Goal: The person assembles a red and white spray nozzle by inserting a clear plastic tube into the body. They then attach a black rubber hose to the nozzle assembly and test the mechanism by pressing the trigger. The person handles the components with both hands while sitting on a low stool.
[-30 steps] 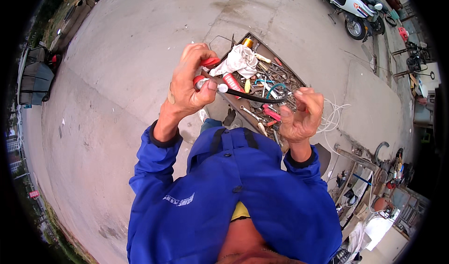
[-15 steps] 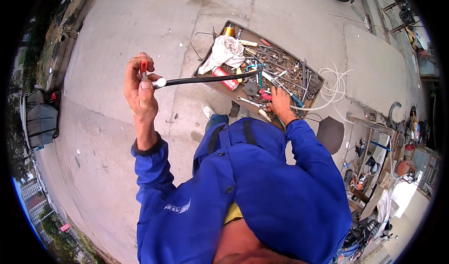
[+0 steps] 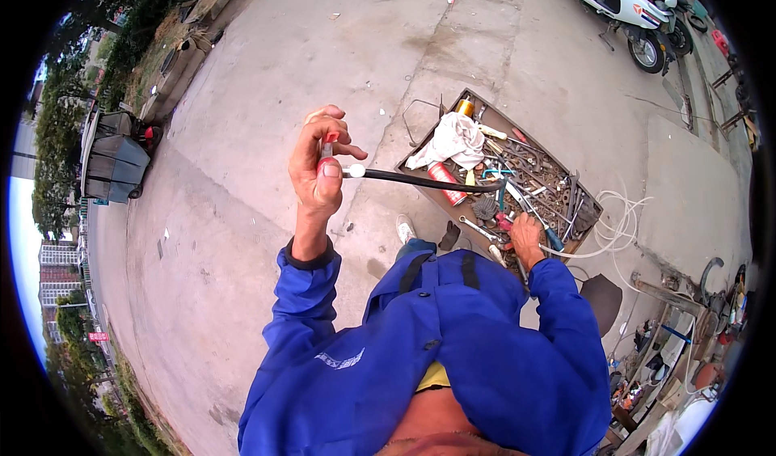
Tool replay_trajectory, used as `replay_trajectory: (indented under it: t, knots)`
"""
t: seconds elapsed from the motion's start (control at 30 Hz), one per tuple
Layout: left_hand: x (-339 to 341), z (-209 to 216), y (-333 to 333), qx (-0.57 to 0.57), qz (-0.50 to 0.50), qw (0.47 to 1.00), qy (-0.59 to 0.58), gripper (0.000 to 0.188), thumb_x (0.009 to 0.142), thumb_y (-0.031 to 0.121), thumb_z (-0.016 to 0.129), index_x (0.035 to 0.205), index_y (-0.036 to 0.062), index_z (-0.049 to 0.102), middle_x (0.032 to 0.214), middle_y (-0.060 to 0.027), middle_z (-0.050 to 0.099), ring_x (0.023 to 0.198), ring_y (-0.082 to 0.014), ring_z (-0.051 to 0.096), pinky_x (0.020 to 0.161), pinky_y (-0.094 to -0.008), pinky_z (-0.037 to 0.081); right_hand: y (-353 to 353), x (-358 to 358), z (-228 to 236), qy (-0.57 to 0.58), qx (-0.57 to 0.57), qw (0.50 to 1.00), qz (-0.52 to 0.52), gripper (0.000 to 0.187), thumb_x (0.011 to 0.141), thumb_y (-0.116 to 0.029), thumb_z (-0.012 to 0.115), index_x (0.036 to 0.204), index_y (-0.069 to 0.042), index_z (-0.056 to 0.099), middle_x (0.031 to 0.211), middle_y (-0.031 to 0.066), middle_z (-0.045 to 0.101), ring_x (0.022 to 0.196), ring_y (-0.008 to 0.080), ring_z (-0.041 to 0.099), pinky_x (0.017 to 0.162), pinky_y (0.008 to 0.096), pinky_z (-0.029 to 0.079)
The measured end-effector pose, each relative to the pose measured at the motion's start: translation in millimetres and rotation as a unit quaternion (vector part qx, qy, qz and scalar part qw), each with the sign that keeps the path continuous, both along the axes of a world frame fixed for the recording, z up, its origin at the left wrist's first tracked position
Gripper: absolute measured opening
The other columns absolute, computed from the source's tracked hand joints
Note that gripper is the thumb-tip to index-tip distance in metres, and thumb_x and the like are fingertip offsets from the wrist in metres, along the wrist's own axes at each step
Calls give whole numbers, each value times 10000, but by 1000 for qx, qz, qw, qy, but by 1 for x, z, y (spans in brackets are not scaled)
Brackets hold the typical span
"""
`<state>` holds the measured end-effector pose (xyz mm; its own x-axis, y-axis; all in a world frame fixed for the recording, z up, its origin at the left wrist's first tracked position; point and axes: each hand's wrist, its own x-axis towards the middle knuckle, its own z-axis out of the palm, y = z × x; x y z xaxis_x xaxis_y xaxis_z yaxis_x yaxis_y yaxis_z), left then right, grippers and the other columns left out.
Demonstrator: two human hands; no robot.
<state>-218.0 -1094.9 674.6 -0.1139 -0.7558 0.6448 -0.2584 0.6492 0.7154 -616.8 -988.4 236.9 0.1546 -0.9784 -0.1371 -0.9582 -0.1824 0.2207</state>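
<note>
My left hand [image 3: 318, 169] is raised to the left of a tool tray [image 3: 453, 212]. It pinches a black tube [image 3: 420, 180] by a white end fitting [image 3: 355, 171]. A small red piece [image 3: 331, 137] shows between the thumb and the bent fingers. The tube reaches right, its far end curving over the tray. My right hand [image 3: 528, 236] is down at the tray's near right part, fingers curled beside a red handle [image 3: 504, 221]. What those fingers grip is hidden. Close by lie a blue handle [image 3: 554, 239] and a wrench [image 3: 480, 229].
In the tray are a white rag [image 3: 453, 139], a red can [image 3: 446, 183] and loose metal parts. Coiled clear hose [image 3: 622, 223] lies right of it, near a dark stool seat [image 3: 602, 301]. A white scooter [image 3: 634, 7] stands far right, a covered three-wheeler [image 3: 117, 155] far left.
The whole view has shifted, with the tray now farther right and lower and the scooter in sight. My left fingers have spread somewhat around the red piece. My right hand stays in the tray.
</note>
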Motion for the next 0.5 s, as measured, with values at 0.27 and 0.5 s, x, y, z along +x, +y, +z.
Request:
replay_trajectory:
  t: [0.27, 0.5]
  knots:
    - [-10, 8, 10, -47, -5, 998, -35, 574, 959, 526, 549, 1031, -40, 604, 813, -113, 604, 1066, -388, 629, 991, -590, 544, 7, 2, -10, 7, 49, 999, 6, 229, 915, -288, 671, 998, -78, 710, 1005, 84, 617, 901, 241, 673, 723, 375, 562]
    - [-19, 10, 9, -81, 7, 995, -55, 574, 923, 533, 595, 961, -38, 640, 828, -120, 635, 1198, -487, 604, 1011, -612, 528, 2, 6, -3, 27, 58, 998, -27, 217, 973, -245, 589, 1045, -75, 703, 1015, 83, 608, 894, 245, 665, 691, 378, 533]
